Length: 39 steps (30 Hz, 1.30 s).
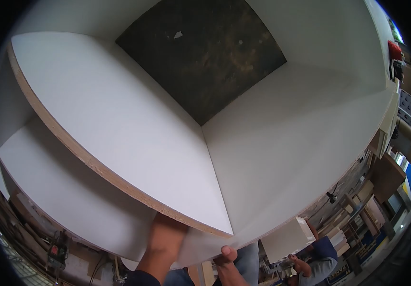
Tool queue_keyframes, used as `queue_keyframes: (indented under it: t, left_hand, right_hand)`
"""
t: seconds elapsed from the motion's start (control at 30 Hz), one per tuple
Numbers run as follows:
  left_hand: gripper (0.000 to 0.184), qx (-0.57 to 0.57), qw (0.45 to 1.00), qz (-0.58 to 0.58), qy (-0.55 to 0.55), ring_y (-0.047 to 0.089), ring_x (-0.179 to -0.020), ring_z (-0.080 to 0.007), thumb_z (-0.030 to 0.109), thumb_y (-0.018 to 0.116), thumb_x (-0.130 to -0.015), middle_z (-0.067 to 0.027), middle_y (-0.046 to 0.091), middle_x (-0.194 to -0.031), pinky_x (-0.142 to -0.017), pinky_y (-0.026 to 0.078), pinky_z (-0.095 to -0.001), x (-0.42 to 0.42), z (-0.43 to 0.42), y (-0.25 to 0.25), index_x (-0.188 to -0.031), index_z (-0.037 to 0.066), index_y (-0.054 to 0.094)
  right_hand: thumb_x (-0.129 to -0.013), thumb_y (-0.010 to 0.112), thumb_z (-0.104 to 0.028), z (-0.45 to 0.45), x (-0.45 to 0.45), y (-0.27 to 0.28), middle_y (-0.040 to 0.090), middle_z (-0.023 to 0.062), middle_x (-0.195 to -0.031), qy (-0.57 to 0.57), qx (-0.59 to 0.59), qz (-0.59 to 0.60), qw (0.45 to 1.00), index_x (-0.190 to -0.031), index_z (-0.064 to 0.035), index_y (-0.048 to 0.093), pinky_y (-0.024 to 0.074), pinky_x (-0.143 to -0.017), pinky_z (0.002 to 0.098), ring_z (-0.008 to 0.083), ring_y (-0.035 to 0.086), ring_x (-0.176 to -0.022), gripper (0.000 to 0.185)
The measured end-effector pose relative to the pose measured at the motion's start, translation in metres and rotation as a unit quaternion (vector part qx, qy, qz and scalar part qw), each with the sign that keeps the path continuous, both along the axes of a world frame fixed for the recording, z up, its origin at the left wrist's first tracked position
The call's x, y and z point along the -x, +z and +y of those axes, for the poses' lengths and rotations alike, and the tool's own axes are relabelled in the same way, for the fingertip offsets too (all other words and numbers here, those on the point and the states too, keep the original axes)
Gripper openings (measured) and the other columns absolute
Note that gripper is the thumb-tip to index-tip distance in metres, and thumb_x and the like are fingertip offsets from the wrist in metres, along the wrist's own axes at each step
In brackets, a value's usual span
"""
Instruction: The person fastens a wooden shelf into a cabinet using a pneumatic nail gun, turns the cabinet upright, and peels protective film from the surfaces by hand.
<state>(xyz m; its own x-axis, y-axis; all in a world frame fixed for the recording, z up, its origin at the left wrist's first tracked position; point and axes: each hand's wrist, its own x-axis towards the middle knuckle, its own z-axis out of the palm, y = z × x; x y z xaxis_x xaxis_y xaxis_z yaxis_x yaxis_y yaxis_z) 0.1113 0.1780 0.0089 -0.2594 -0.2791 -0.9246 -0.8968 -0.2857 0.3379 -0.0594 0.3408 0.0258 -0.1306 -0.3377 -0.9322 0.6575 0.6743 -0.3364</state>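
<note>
A large white cabinet carcass fills the view, with a white shelf panel (110,124) whose raw chipboard front edge faces me. Its dark, stained back panel (205,57) lies deep inside. My left hand (169,226) reaches in beneath the shelf; its wrist shows, but its fingers are hidden behind the shelf edge. At the near rim of the white side panel (286,143), my right hand (228,264) grips the edge with the thumb on top. The fingers of that hand are out of sight below the panel.
Another person (322,260) stands at lower right, one hand near a white box-like piece (286,240). Stacked boards (370,209) lie along the right side. A power tool (57,252) is on the cluttered floor at lower left.
</note>
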Motion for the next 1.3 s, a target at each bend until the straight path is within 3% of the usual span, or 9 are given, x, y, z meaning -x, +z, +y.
queue_keyframes:
  t: [0.13, 0.33, 0.43, 0.5, 0.7, 0.8, 1.3]
  left_hand:
    - [0.041, -0.027, 1.0, -0.009, 0.01, 0.056, -0.125, -0.0342, 0.027, 0.042, -0.102, -0.0204, 0.059, -0.135, -0.105, 0.046, -0.0412, 0.004, -0.001, -0.001, -0.13, 0.002, 0.059]
    - [0.042, 0.025, 0.995, 0.014, -0.096, 0.056, -0.125, -0.0338, 0.026, 0.041, -0.102, -0.0188, 0.059, -0.137, -0.106, 0.044, -0.0409, 0.001, 0.004, 0.0, -0.132, 0.003, 0.058]
    - [0.042, -0.017, 1.0, -0.014, -0.018, 0.055, -0.126, -0.0337, 0.026, 0.041, -0.103, -0.0186, 0.058, -0.138, -0.106, 0.044, -0.041, 0.005, 0.009, -0.005, -0.133, 0.003, 0.058]
    - [0.042, 0.004, 0.999, -0.004, -0.042, 0.055, -0.126, -0.0339, 0.026, 0.041, -0.102, -0.0187, 0.058, -0.138, -0.106, 0.045, -0.041, 0.005, 0.009, -0.005, -0.134, 0.003, 0.058]
    - [0.042, -0.01, 0.995, -0.005, -0.1, 0.056, -0.125, -0.0338, 0.027, 0.042, -0.102, -0.0187, 0.058, -0.138, -0.105, 0.045, -0.0411, 0.006, 0.008, -0.003, -0.134, 0.004, 0.058]
    - [0.041, 0.004, 0.994, -0.002, -0.113, 0.057, -0.124, -0.0325, 0.026, 0.042, -0.102, -0.0182, 0.059, -0.137, -0.104, 0.046, -0.0408, 0.006, 0.007, -0.002, -0.133, 0.004, 0.058]
    - [0.039, 0.01, 0.997, -0.002, -0.08, 0.06, -0.121, -0.03, 0.025, 0.046, -0.101, -0.017, 0.062, -0.132, -0.102, 0.047, -0.0401, 0.008, 0.012, -0.004, -0.129, 0.002, 0.06]
  right_hand:
    - [-0.068, 0.092, -0.041, 0.002, 0.003, -0.001, 0.057, 0.0138, -0.131, -0.014, 0.02, -0.023, 0.999, -0.142, 0.0035, 0.042, 0.0516, -0.098, 0.0416, 0.0278, 0.059, -0.118, 0.101]
    - [-0.07, 0.089, -0.04, 0.006, 0.002, -0.002, 0.059, 0.0158, -0.129, -0.028, 0.03, -0.023, 0.999, -0.141, 0.0052, 0.044, 0.0524, -0.097, 0.0413, 0.029, 0.061, -0.116, 0.095]
    - [-0.071, 0.087, -0.039, 0.006, 0.002, -0.001, 0.06, 0.0168, -0.128, -0.029, 0.034, -0.023, 0.999, -0.14, 0.0061, 0.044, 0.0528, -0.096, 0.0412, 0.0296, 0.062, -0.114, 0.093]
    - [-0.067, 0.093, -0.041, 0.007, 0.004, -0.001, 0.057, 0.0133, -0.131, -0.01, 0.012, -0.03, 0.999, -0.143, 0.0031, 0.041, 0.0514, -0.098, 0.0415, 0.0278, 0.059, -0.118, 0.102]
    - [-0.067, 0.093, -0.044, 0.004, 0.003, 0.0, 0.056, 0.0138, -0.134, -0.018, 0.005, -0.05, 0.999, -0.143, 0.0033, 0.041, 0.0509, -0.1, 0.0417, 0.0274, 0.058, -0.12, 0.104]
    - [-0.075, 0.082, -0.034, 0.003, -0.001, -0.002, 0.063, 0.0208, -0.128, -0.064, 0.069, -0.029, 0.995, -0.138, 0.0098, 0.047, 0.054, -0.095, 0.0413, 0.0316, 0.065, -0.112, 0.085]
    - [-0.073, 0.084, -0.036, 0.004, 0.004, -0.002, 0.062, 0.0192, -0.128, -0.038, 0.028, -0.029, 0.998, -0.138, 0.0087, 0.046, 0.0529, -0.096, 0.0409, 0.0305, 0.063, -0.114, 0.087]
